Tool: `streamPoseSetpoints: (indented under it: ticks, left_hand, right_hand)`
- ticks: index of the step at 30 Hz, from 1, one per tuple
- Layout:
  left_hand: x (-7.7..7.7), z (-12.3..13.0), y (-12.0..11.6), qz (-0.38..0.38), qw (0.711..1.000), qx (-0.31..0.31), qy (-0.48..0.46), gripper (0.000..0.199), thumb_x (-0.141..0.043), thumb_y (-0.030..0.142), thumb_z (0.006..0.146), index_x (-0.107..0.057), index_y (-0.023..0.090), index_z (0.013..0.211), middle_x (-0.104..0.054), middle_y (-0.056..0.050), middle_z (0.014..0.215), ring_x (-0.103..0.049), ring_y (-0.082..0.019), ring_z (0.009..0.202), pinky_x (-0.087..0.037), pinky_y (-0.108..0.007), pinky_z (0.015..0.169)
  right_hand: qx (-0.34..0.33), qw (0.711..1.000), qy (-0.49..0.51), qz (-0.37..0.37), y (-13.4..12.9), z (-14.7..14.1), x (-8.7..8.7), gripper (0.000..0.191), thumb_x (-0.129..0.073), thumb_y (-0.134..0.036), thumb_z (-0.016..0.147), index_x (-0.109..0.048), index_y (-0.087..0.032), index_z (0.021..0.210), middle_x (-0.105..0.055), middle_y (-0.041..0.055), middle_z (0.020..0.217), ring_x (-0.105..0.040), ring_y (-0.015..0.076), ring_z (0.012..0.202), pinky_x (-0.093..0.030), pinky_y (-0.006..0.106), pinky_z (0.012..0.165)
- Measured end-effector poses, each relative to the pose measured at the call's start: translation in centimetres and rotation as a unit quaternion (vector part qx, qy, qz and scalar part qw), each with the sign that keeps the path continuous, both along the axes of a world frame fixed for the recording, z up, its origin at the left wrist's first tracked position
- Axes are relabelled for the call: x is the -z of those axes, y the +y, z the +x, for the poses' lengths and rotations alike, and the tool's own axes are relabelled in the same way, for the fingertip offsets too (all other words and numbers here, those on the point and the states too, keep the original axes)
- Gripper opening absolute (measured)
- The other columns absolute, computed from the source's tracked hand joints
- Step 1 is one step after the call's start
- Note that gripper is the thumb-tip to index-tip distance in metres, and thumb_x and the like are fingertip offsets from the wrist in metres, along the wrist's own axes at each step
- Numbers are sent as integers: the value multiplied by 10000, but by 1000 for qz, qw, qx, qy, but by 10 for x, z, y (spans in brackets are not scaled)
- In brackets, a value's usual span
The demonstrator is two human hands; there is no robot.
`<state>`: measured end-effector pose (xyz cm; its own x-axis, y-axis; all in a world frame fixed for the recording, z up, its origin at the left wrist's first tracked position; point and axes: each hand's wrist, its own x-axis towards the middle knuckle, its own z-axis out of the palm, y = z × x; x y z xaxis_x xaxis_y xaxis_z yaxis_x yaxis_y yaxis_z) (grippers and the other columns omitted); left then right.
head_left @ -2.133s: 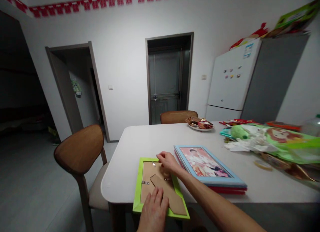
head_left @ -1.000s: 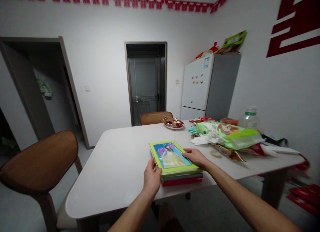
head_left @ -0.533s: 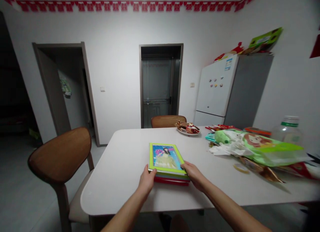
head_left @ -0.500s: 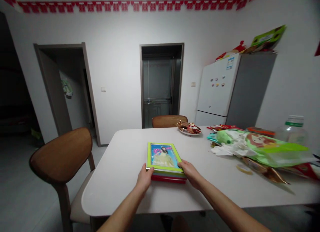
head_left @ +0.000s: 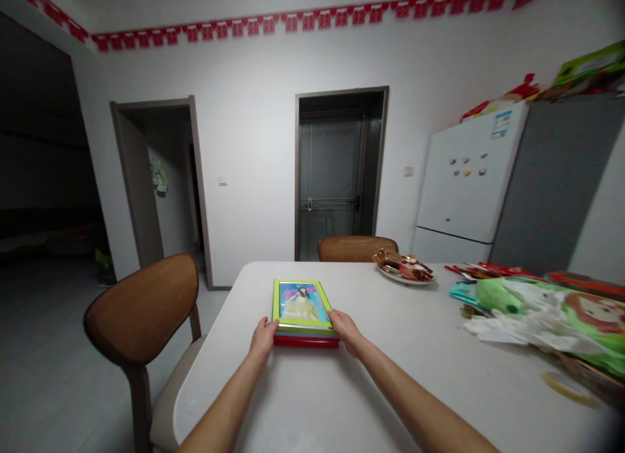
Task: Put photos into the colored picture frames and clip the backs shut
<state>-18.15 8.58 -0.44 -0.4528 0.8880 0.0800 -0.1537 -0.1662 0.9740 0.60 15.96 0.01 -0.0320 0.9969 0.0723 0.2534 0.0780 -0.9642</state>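
The stack of picture frames (head_left: 303,313) sits between the left hand (head_left: 262,338) and right hand (head_left: 346,329), both gripping its near corners.

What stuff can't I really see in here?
All in the head view:
Red frame: front hidden by the blue frame and green frame above.
Green bag: cut off by the right edge.
Far chair: seat hidden by the table.
Magnets: too small to tell what they show.

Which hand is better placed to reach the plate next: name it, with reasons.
Probably the right hand: it holds the right side of the frame stack, nearer the plate than the left hand.
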Motion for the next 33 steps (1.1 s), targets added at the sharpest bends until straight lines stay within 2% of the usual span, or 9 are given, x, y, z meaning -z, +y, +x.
streamPoseSetpoints:
  ticks: [5,8,10,13,17,21,25,28,33]
  left_hand:
    - [-50,6,-13,39,999,-33,1,443,-588,122,597,-458,151,1019,-489,70,563,-468,-86,483,-338,-180,484]
    - [-102,31,-38,98,995,23,4,567,-567,116,580,-420,205,1121,-417,111,492,-389,-59,414,-304,-168,453]
    - [-133,50,-61,177,974,137,-23,677,-563,154,596,-315,247,1219,-430,109,514,-387,-56,420,-321,-175,463]
    - [-159,67,-92,239,934,258,-60,775,-578,166,590,-217,253,1270,-438,102,527,-401,-62,434,-311,-173,443]
    - [-161,72,-110,245,927,272,-78,767,-577,145,598,-222,250,1269,-436,98,533,-422,-70,469,-326,-179,458]
    - [-151,73,-103,233,929,267,-106,727,-622,171,591,-278,259,1226,-460,99,543,-447,-75,480,-342,-187,479]
    - [-142,71,-89,158,943,241,-165,350,-626,421,617,-510,174,835,-446,82,465,-422,-63,422,-291,-164,420]
    - [-133,64,-80,91,949,249,-174,502,-425,653,660,-416,169,530,-356,78,348,-291,-35,300,-172,-156,346]
    - [-116,55,-75,9,949,270,-163,611,-272,738,656,-348,175,431,-337,58,290,-203,-21,241,-77,-160,329]
  right_hand:
    - [60,991,22,117,-27,-4,-47,645,-480,-273,663,-308,-148,1272,-509,-22,630,-479,113,575,-376,216,550]
    - [-96,952,209,202,-75,-22,-95,719,-489,-233,651,-200,-217,1310,-340,-106,484,-304,59,399,-285,179,412]
    - [-202,910,302,200,-110,-32,-122,747,-491,-199,641,-169,-264,1312,-330,-114,477,-261,47,388,-256,171,392]
    - [-259,876,360,191,-147,-34,-145,743,-493,-156,615,-221,-261,1298,-297,-117,454,-239,43,393,-222,167,382]
    - [-275,874,365,166,-160,-26,-148,750,-498,-126,583,-260,-229,1287,-292,-120,442,-229,39,393,-198,170,383]
    - [-272,873,381,136,-155,-23,-142,720,-531,-129,572,-316,-217,1254,-323,-120,437,-232,36,376,-184,173,377]
    - [-232,875,420,62,-148,-28,-134,292,-532,-364,653,-579,-153,850,-388,-77,428,-281,38,356,-194,176,361]
    - [-189,900,392,-11,-141,-33,-127,473,-426,-583,683,-448,-156,479,-377,-51,359,-256,32,306,-145,172,334]
    - [-202,927,307,-72,-133,-40,-113,571,-350,-678,667,-294,-181,392,-253,-77,300,-147,21,257,-74,169,308]
